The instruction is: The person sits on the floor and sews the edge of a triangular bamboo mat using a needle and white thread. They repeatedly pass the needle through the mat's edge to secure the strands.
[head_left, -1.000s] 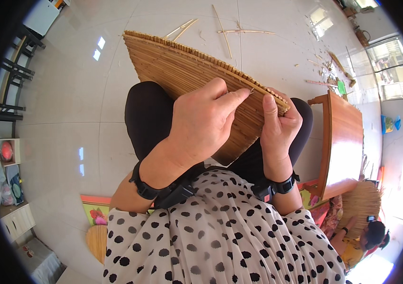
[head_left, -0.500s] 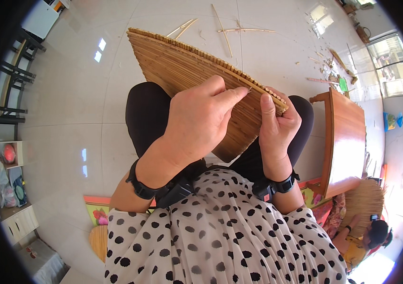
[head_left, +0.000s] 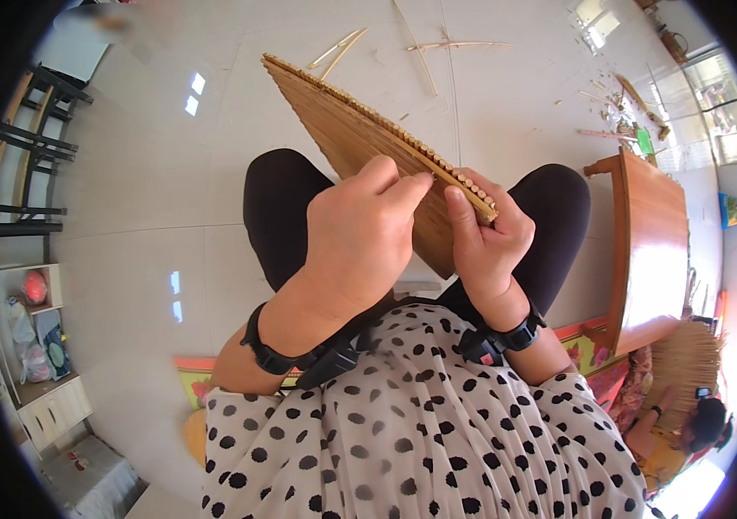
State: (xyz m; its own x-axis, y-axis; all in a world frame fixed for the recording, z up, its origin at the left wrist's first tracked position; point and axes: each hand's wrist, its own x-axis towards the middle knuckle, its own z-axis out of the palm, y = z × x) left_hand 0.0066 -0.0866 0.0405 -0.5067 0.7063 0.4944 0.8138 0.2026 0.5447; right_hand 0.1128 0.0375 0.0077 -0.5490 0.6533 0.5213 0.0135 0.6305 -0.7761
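A panel of bundled straw-coloured stalks [head_left: 321, 117] is held tilted between my knees, its row of cut ends along the upper edge. My left hand [head_left: 360, 233] is closed at that edge, thumb and forefinger pinched at a tiny thin piece too small to identify, just left of my right thumb. My right hand [head_left: 489, 238] grips the panel's near right end, thumb on the face and fingers round behind it. Black straps with boxy devices sit on both wrists.
Loose stalks [head_left: 342, 48] and scraps lie on the tiled floor. A wooden table [head_left: 650, 225] stands at my right; below it another person [head_left: 701, 424] handles a straw piece [head_left: 680, 363]. Black stacked furniture [head_left: 35, 147] and low shelving [head_left: 31, 346] line the left side.
The panel has turned more edge-on, its far corner shifted right and its near end down-left. Both my hands have moved with it, still pinching and gripping.
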